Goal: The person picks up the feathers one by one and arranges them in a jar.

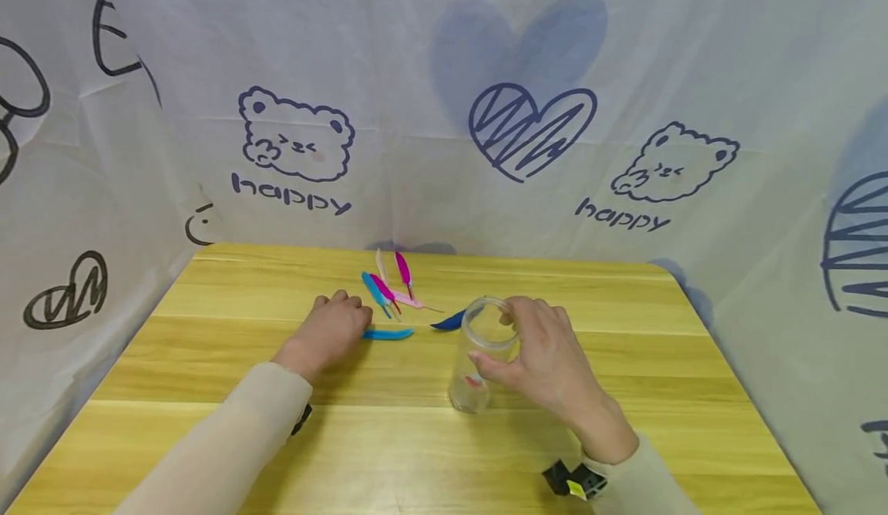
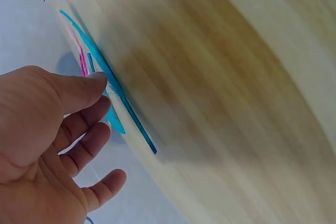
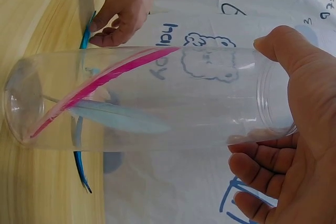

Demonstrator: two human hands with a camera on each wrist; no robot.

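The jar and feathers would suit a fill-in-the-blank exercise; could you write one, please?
The right hand grips the jar, which contains a pale blue feather and a ____ one.
The feather nearest the left hand is ____.
Beneath each bear on the cloth is the word ____.
Missing words: pink, blue, happy.

Jar [image 3: 210, 103] looks like smooth, glossy clear plastic, turquoise feather [image 1: 390, 335] matt, table [image 1: 388, 445] smooth wood-grain, backdrop [image 1: 416, 168] matt creased cloth.
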